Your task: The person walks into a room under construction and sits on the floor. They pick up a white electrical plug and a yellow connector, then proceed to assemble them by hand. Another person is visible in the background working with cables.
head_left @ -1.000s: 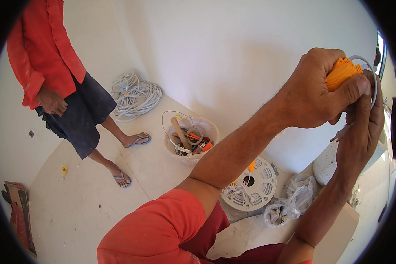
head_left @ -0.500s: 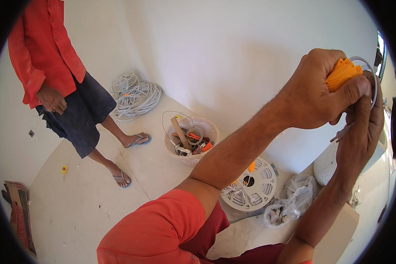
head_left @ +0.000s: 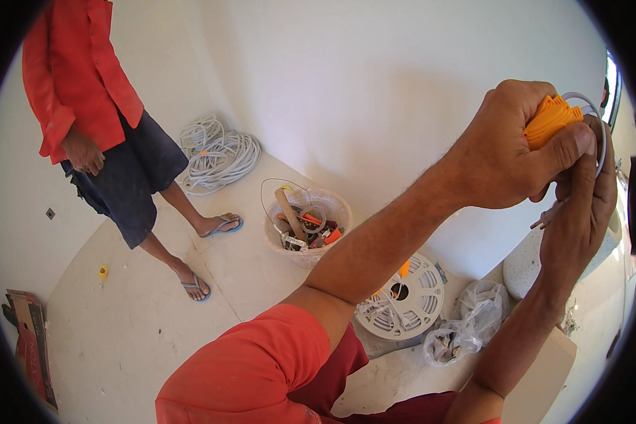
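Observation:
High at the right, my left hand [head_left: 519, 145] is closed round an orange ribbed plastic piece [head_left: 552, 121], which sticks up between thumb and fist. A thin white cable [head_left: 601, 120] loops from behind that piece down to my right hand [head_left: 579, 191]. The right fingers are pressed together on the cable, right against my left thumb. A small pale tip [head_left: 544, 216] pokes out beside the right palm; I cannot tell what it is. Part of the right hand is hidden behind the left.
Below stand a bucket of tools [head_left: 274, 233], a white reel [head_left: 424, 304] with orange pieces and a clear plastic bag [head_left: 484, 311]. A coil of grey cable [head_left: 219, 159] lies by the wall. At the left stands another person [head_left: 92, 78] in a red shirt. A box [head_left: 32, 339] is far left.
The other person's upper body and hand have shifted slightly to the right and up. My hands and the orange piece have hardly moved.

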Demonstrator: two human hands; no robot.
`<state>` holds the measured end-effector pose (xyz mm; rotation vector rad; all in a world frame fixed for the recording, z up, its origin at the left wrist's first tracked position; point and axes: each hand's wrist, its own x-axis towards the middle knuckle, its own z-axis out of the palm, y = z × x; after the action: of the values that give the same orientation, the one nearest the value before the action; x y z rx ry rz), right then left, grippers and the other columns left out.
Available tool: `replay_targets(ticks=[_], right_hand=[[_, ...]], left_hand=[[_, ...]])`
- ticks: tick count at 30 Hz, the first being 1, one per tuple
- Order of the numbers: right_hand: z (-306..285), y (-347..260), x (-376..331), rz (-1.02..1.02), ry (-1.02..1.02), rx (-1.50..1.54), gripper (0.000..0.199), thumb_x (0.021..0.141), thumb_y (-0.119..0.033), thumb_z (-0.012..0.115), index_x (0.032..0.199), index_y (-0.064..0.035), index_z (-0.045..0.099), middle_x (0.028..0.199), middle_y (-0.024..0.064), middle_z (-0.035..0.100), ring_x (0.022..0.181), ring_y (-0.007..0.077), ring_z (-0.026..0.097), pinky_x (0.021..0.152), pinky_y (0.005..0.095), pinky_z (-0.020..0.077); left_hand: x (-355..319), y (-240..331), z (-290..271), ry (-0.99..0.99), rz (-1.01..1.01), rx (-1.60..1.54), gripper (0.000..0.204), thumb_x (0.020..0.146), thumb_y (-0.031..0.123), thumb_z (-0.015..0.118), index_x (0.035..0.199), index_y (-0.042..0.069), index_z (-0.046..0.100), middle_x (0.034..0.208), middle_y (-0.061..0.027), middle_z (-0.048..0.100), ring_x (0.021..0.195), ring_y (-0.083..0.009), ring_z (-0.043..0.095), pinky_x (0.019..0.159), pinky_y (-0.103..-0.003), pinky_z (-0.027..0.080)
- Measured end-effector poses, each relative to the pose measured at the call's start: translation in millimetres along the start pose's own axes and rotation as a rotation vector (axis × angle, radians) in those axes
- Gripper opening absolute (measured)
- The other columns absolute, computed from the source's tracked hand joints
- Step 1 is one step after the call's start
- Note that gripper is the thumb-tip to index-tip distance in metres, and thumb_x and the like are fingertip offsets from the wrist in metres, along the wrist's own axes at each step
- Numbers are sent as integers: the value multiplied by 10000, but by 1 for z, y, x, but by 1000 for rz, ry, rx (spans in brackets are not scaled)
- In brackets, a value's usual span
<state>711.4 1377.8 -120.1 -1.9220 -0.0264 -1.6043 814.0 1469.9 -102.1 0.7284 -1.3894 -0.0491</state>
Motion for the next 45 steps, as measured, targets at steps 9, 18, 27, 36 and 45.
replay_targets(ticks=[9, 18, 27, 36, 45], right_hand=[[-5, -4, -5, -24, 0, 26, 494, 1113, -366, 434, 1377, 32, 563, 731, 81, 686, 557, 99, 652, 489, 193, 475], [0, -4, -1, -23, 22, 10, 488, 1108, -364, 437, 1367, 28, 570, 690, 70, 675, 532, 91, 641, 441, 181, 435], [8, -2, 5, 9, 32, -7, 498, 1101, -367, 445, 1381, 28, 564, 687, 68, 675, 526, 83, 636, 423, 172, 416], [-2, -3, -3, -20, 40, 20, 497, 1108, -353, 433, 1390, 38, 555, 688, 71, 670, 554, 87, 642, 464, 176, 438], [-14, 0, -9, 48, -51, 50, 473, 1116, -345, 442, 1421, -6, 567, 857, 63, 673, 664, 46, 607, 552, 179, 464]], left_hand=[[-3, 3, 7, -10, 20, 2, 344, 995, 244, 677, 811, -30, 580, 591, -71, 619, 445, -112, 596, 396, -239, 475], [-1, 5, 3, -11, 11, 4, 347, 996, 250, 678, 809, -25, 580, 585, -69, 616, 440, -110, 592, 394, -237, 469], [4, 4, -4, 14, -24, -9, 354, 995, 247, 682, 800, -27, 573, 578, -69, 617, 443, -110, 589, 396, -245, 468], [-2, 8, 6, -6, 2, 20, 357, 997, 262, 678, 800, -17, 575, 561, -58, 598, 434, -109, 583, 392, -240, 463], [-6, 9, 9, -9, -10, 29, 347, 993, 248, 679, 795, -18, 576, 563, -60, 603, 431, -107, 584, 391, -237, 463]])
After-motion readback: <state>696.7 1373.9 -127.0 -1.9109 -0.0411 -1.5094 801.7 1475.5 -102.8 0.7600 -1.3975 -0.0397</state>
